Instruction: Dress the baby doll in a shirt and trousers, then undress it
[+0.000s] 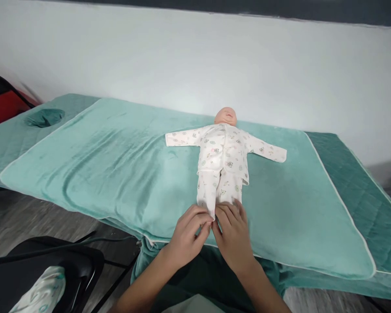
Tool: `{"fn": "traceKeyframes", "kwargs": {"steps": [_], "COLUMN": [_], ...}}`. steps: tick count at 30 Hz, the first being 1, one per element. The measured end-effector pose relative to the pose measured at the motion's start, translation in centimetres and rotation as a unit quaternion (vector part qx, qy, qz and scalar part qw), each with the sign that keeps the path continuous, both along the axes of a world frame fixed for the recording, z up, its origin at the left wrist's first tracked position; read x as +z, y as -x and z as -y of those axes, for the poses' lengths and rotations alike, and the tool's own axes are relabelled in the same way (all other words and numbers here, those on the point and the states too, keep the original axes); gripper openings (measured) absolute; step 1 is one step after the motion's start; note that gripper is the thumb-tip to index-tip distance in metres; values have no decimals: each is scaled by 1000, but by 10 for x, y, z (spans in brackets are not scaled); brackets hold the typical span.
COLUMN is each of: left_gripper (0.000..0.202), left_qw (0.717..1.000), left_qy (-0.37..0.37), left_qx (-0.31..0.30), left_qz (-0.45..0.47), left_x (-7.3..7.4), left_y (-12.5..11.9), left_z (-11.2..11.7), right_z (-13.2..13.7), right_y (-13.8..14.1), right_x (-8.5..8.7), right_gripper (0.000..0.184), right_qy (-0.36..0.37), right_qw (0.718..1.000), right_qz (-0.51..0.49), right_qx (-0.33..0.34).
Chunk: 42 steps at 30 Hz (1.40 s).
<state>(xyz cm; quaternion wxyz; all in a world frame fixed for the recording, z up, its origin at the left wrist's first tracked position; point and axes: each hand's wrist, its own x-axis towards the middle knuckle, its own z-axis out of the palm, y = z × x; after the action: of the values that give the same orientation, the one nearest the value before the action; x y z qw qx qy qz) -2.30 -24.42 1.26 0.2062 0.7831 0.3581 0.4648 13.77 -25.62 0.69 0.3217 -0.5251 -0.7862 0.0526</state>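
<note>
A baby doll (226, 115) lies on its back on a green bed cover, dressed in a white printed shirt (219, 145) with both sleeves spread wide. Below the shirt are matching white printed pants (209, 184). My left hand (190, 232) pinches the lower end of one pant leg between thumb and fingers. Close beside it, my right hand (232, 232) has its fingers bent over the lower part of the pants, thumb near the same cuff. The doll's feet are hidden by the fabric and my hands.
The green cover (299, 208) lies wrinkled on the left over a quilted bed (374, 217) with a face hole (45, 118). A white wall (182, 61) runs behind. At lower left, a black chair (81, 269) holds a printed cloth (44, 291); a red-and-black chair (4, 106) stands farther back.
</note>
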Motion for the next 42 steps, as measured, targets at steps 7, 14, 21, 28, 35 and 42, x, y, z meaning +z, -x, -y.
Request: {"fn": "traceKeyframes", "kwargs": {"steps": [7, 14, 21, 28, 35, 42], "left_gripper": [19, 20, 22, 27, 28, 14], "left_qw": [999, 1000, 1000, 998, 993, 995], "left_qy": [32, 28, -12, -37, 11, 87], "left_qx": [-2, 2, 25, 21, 33, 38], "left_qz": [9, 3, 1, -55, -111, 24], "left_x": [-6, -9, -5, -15, -36, -37], "left_y": [5, 7, 7, 20, 30, 35], "left_z": [2, 4, 1, 7, 7, -13], "right_z": [-1, 0, 1, 13, 16, 4], "right_y": [4, 5, 9, -5, -13, -41], "right_x": [-1, 5, 1, -1, -3, 4], "right_gripper": [12, 13, 10, 17, 23, 23], "right_qy": [24, 32, -3, -64, -46, -44], "right_qw": [998, 997, 998, 997, 998, 989], "right_qz": [-57, -68, -61, -41, -20, -139], "right_qx": [4, 11, -13, -5, 45, 25]}}
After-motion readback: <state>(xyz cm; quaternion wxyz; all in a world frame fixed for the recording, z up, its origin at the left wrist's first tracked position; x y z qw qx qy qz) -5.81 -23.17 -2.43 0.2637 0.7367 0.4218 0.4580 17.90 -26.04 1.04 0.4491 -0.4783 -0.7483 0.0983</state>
